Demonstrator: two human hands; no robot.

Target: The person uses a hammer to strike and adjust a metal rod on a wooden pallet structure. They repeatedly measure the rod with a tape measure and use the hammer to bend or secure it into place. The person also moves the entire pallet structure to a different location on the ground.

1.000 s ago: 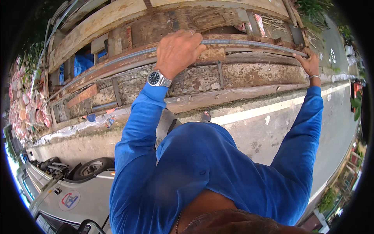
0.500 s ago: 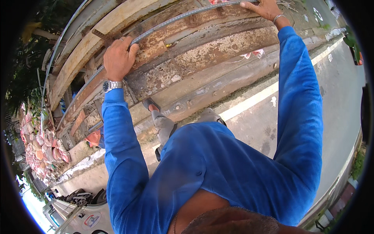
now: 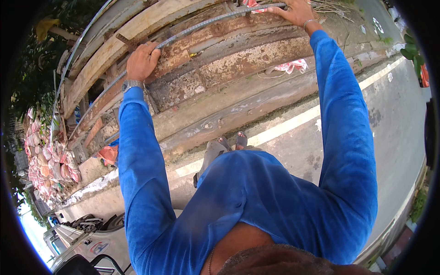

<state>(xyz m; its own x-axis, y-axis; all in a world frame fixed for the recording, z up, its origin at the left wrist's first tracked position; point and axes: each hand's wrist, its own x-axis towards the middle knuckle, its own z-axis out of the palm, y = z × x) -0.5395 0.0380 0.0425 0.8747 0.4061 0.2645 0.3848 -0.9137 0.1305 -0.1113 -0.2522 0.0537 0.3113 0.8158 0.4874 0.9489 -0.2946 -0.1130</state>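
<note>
A long ribbed steel bar, a rebar [image 3: 197,27], runs in a curve from the left side up to the top edge. My left hand [image 3: 143,62] is closed around it, thumb along its near side. Toward the top edge, my right hand [image 3: 297,13] grips the same bar near its right end; its thumb lies along the bar and some fingers are cut off by the picture's edge. Below the bar are weathered, rust-stained beams [image 3: 256,57], stacked lengthwise. How firmly it rests on them I cannot tell.
Timber planks [image 3: 103,57] lie beyond the left hand. Filled sacks [image 3: 48,158] are piled far left, and an orange cloth [image 3: 107,155] hangs near them. A concrete curb [image 3: 220,121] borders the road [image 3: 387,133]. A pale vehicle [image 3: 103,236] stands lower left.
My foot has come down off the ledge, and both feet now stand on the road beside the curb. Both hands keep hold of the rebar, shifting slightly in view.
</note>
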